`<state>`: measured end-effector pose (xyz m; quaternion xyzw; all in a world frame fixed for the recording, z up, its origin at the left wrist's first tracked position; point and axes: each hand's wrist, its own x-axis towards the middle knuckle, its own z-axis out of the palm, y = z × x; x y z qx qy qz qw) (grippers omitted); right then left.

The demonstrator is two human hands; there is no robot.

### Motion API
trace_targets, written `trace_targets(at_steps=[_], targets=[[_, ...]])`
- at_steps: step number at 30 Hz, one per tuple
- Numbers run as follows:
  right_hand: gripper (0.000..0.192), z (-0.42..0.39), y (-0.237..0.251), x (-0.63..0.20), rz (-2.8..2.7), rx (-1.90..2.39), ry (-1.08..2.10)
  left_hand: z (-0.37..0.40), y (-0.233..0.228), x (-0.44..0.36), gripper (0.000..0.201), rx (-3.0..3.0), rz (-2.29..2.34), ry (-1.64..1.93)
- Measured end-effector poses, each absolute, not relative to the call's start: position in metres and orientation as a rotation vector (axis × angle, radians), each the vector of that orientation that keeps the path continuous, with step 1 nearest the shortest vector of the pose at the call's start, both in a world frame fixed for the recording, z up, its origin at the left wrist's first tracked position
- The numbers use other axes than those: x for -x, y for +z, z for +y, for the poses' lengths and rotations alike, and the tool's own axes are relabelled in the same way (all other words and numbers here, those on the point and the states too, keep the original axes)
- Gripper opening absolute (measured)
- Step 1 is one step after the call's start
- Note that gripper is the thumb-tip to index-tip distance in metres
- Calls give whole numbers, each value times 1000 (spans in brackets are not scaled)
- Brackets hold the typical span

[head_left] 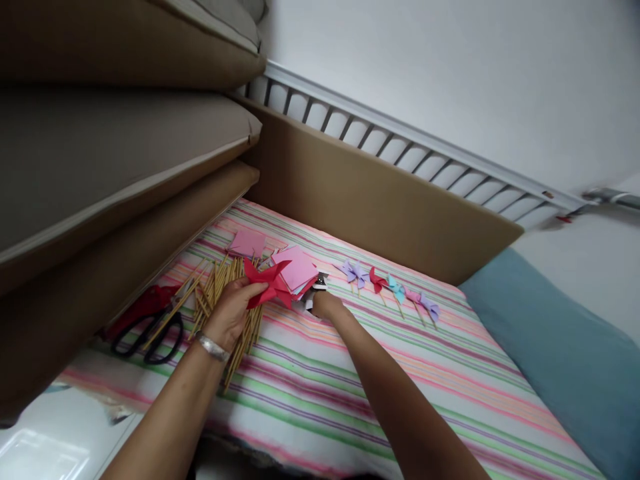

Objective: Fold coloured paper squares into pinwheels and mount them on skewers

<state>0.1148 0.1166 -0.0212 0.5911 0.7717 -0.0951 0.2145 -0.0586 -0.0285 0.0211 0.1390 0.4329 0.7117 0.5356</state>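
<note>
Landmark: striped cloth [320, 393]. At its left edge, black-handled scissors [150, 333]. Right of them, a loose heap of wooden sticks [215, 293]; no container seen. Left hand [231, 312] lies over the sticks, pinching a red paper pinwheel [270, 281]. Pink paper squares [299, 267] just behind. Right hand [326, 305] grips a small dark-and-white object [318, 284]; what it is, cannot tell. Finished pinwheels [395, 288] lined up further right.

On the striped cloth [350, 393] a heap of sticks [227, 293] lies left, scissors [150, 333] farther left of it. Paper squares [297, 267] sit right of the sticks, and a row of finished pinwheels [390, 288] runs off to the right. Cushions [100, 167] stack up along the left.
</note>
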Motion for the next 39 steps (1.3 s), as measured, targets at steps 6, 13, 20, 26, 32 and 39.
trace_targets(at_steps=[6, 13, 20, 26, 32, 39], targets=[[25, 111, -10, -128, 2294, -1737, -296, -31, 22, 60, 19, -353, 1012, 1689], [25, 62, -24, -159, 2503, -1813, -605, -28, 21, 57, 17, -354, 1004, 1712], [20, 36, -71, -166, 2538, -1819, -1051, -28, 21, 51, 21, -404, 974, 1675], [22, 17, -67, -188, 2763, -1947, -1004, -26, 19, 49, 18, -398, 975, 1660], [21, -5, -72, -184, 2934, -1780, -885, -26, 21, 44, 18, -396, 988, 1661], [20, 0, -76, -171, 2973, -1770, -718, -24, 18, 45, 20, -378, 997, 1648]])
